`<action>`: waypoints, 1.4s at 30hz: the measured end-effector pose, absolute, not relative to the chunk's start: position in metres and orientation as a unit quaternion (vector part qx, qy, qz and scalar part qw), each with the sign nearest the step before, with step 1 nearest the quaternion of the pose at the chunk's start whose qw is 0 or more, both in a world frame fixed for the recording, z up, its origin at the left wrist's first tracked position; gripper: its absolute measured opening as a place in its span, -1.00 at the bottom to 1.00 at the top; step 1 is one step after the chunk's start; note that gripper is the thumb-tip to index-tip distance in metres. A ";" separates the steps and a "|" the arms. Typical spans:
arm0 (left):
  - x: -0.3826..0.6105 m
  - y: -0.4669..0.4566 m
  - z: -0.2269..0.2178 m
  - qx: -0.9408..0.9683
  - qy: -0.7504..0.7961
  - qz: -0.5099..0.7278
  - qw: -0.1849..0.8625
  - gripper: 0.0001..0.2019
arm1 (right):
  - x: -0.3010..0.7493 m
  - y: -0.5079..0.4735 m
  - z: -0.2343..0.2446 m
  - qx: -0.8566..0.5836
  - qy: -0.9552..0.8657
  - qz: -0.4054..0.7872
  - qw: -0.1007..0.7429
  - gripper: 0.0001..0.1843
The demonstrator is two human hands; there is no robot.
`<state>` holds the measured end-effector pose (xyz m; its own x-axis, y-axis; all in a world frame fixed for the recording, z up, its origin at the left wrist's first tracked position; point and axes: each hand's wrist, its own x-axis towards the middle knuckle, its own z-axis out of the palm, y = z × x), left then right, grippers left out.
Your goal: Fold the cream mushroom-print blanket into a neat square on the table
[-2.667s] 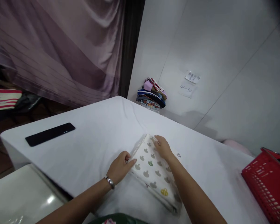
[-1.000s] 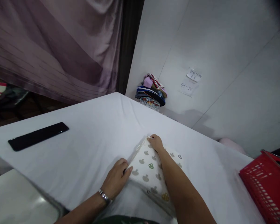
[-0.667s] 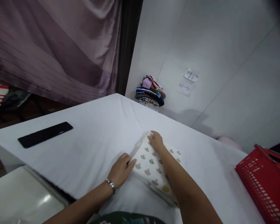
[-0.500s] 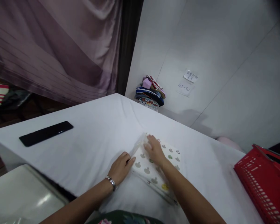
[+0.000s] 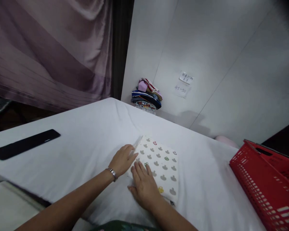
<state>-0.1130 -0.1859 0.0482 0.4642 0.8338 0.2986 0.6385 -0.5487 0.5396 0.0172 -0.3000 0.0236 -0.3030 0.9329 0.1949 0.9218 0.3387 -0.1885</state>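
A folded white cloth (image 5: 165, 167) printed with grey mushrooms and a few coloured ones lies flat on the white-covered table (image 5: 91, 128). My right hand (image 5: 144, 184) rests palm down on its near left part, fingers stretched out. At the cloth's left edge is my left hand (image 5: 122, 159), fingers extended and touching the edge, with a metal bracelet on the wrist. Neither hand grips the cloth. Whether it is a garment or a sheet cannot be told from its folded form.
A red plastic basket (image 5: 262, 183) stands at the right. A black phone-like slab (image 5: 26, 144) lies on the table's left. Beyond the far edge rises a stack of folded clothes (image 5: 146, 96) by the wall, where paper notes (image 5: 183, 85) hang. A pinkish curtain (image 5: 50, 48) hangs behind.
My right hand has moved from the cloth's far left corner toward me, to its near left part. The cloth lies flatter and squarer. My left hand stays by the left edge; the view has shifted right.
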 end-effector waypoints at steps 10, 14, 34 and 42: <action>-0.014 -0.125 0.036 0.936 0.319 0.068 0.130 -0.33 | 0.048 -0.325 0.031 -0.608 -0.785 0.063 0.097 -0.28; -0.007 -0.112 0.016 0.930 0.339 0.039 0.135 -0.24 | 0.049 -0.330 0.010 -0.606 -0.788 0.068 0.087 -0.18; -0.037 -0.089 0.023 0.782 0.540 0.130 0.282 -0.30 | 0.178 -0.308 -0.004 -0.731 -0.422 0.253 0.472 -0.15; -0.028 -0.153 0.018 0.708 0.497 0.152 0.478 -0.27 | 0.270 -0.233 0.045 -0.806 -0.441 0.107 0.380 -0.39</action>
<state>-0.0279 -0.1533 0.0176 0.4596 0.8491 -0.2603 0.5584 -0.0484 0.8281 0.2696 -0.2329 0.0449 0.5880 0.7923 0.1630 0.6294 -0.3215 -0.7074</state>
